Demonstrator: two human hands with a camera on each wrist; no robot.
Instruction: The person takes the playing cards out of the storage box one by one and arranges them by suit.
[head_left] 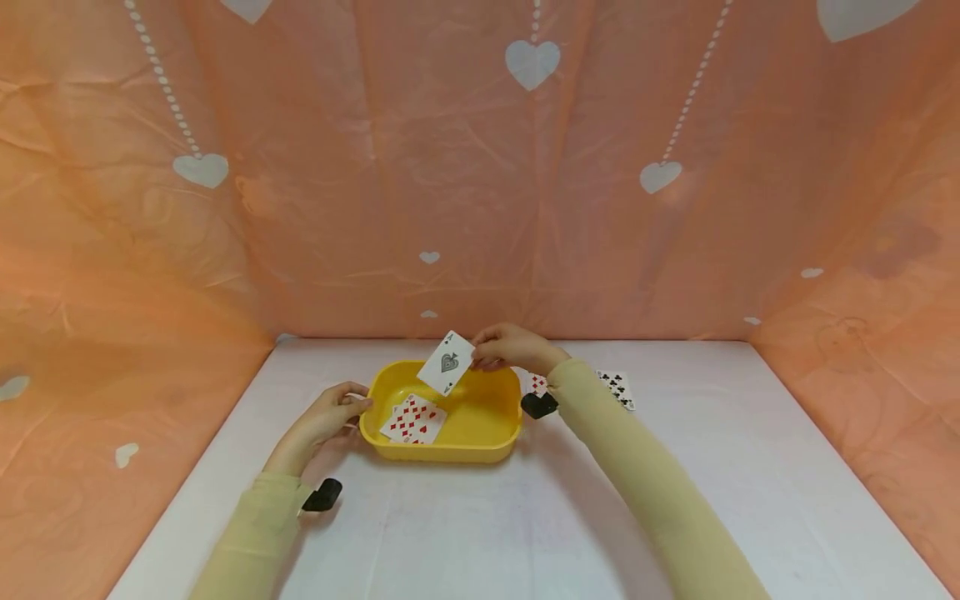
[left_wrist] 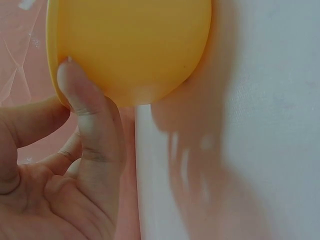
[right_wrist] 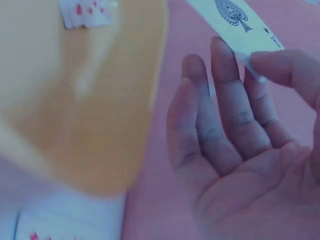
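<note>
A yellow plastic basin [head_left: 480,425] sits on the white table, with several red-suit playing cards [head_left: 412,419] lying face up in its left part. My left hand [head_left: 326,417] pinches the basin's left rim between thumb and fingers; the left wrist view shows the thumb [left_wrist: 82,87] against the outer wall. Above the basin, my right hand [head_left: 513,346] holds an ace of spades [head_left: 448,363] by its edge, tilted and face outward. In the right wrist view the thumb [right_wrist: 285,70] presses on the card's corner, the other fingers behind or beside it.
Right of the basin lie a red-diamond card [head_left: 537,383], partly hidden by the right wrist, and a black-clubs card [head_left: 618,388]. Peach cloth [head_left: 480,208] with white hearts stands behind and at both sides of the white table [head_left: 450,533].
</note>
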